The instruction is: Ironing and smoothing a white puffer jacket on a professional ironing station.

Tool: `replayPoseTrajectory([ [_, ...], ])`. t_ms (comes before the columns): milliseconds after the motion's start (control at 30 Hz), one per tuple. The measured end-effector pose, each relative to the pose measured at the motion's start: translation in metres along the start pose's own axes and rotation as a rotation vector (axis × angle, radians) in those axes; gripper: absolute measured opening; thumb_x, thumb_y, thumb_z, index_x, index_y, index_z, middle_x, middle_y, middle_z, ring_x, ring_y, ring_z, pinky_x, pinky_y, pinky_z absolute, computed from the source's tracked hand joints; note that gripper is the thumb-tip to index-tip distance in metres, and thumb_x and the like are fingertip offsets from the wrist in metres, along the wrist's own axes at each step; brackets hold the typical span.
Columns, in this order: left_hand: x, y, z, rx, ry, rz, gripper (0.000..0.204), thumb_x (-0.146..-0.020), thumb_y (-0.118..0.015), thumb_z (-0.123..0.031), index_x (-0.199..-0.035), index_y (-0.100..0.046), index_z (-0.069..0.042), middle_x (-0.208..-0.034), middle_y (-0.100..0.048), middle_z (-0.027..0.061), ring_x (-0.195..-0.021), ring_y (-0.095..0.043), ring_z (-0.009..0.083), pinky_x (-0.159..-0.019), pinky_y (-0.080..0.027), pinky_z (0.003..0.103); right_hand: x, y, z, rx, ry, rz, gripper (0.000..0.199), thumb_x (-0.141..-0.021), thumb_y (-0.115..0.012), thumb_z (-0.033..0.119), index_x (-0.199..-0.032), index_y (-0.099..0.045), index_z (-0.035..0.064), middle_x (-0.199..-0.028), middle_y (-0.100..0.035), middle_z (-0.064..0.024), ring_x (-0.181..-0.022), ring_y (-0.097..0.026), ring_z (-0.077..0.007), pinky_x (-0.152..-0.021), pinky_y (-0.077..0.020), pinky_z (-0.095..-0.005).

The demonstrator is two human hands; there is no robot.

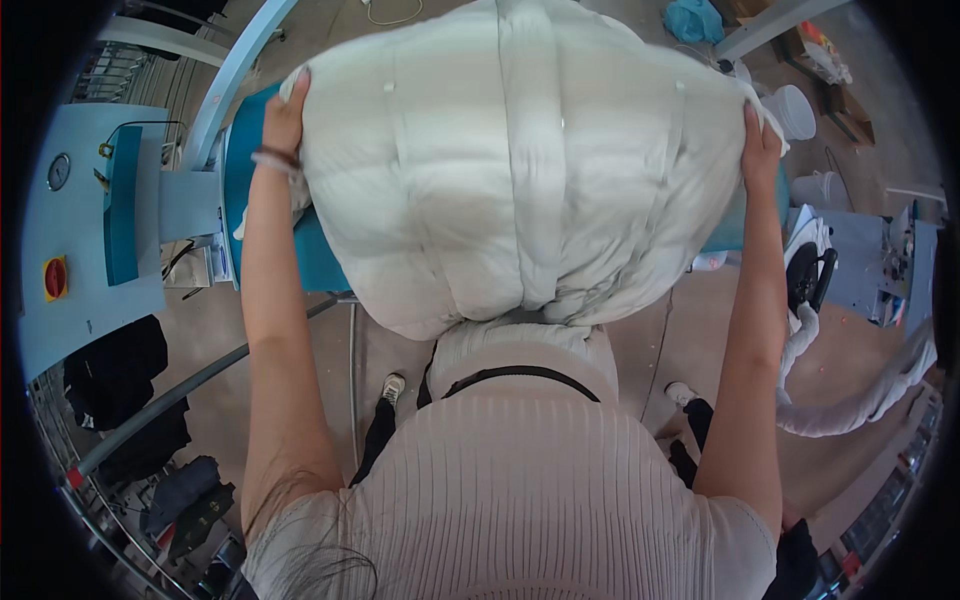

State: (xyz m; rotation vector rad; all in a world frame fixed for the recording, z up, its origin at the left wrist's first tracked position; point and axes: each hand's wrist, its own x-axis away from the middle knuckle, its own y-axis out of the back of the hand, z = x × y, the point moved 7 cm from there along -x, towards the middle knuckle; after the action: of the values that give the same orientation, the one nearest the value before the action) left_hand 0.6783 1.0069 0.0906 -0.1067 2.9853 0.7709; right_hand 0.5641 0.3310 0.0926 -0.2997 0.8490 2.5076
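A puffy white padded jacket [450, 150] is spread wide in front of me, with a central placket and small snaps. Its lower part hangs over the near edge of the teal ironing table [335, 262]. My left hand [284, 118] grips its left side near the far end, a band around the wrist. At the opposite side my right hand [762, 148] has its fingers closed on the jacket's edge. Both arms are stretched forward. The fabric hides most of the table and part of my fingers.
An iron [806, 275] stands at the right, near a cloth-wrapped hose [850, 418]. A pale machine panel [75, 210] with a gauge and red switch is at left, above dark garments [115, 370]. White bucket [795, 112] and blue bag [693, 20] lie beyond. A metal rail [200, 388] crosses lower left.
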Motion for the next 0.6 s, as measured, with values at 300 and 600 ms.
replayPoseTrajectory([
  [300, 0.050, -0.059, 0.083, -0.134, 0.084, -0.284, 0.059, -0.090, -0.058, -0.046, -0.122, -0.052, 0.003, -0.115, -0.061, 0.0155, -0.105, -0.058, 0.0237, -0.090, -0.045, 0.033, 0.118, -0.073, -0.065, 0.186, -0.367, 0.128, 0.104, -0.078, -0.057, 0.068, -0.143, -0.025, -0.0069, -0.144, -0.032, -0.0289, -0.136, -0.032, -0.0390, -0.111, -0.0265, -0.0398],
  [600, 0.304, -0.067, 0.136, -0.129, 0.369, 0.208, 0.053, -0.079, -0.075, -0.036, -0.109, -0.061, 0.005, -0.103, -0.067, 0.0162, -0.094, -0.063, 0.0194, -0.081, -0.049, 0.030, 0.261, 0.002, -0.053, 0.467, -0.717, 0.002, 0.090, -0.071, -0.072, 0.059, -0.128, -0.050, -0.0062, -0.115, -0.062, -0.0241, -0.108, -0.059, -0.0343, -0.089, -0.0466, -0.0424],
])
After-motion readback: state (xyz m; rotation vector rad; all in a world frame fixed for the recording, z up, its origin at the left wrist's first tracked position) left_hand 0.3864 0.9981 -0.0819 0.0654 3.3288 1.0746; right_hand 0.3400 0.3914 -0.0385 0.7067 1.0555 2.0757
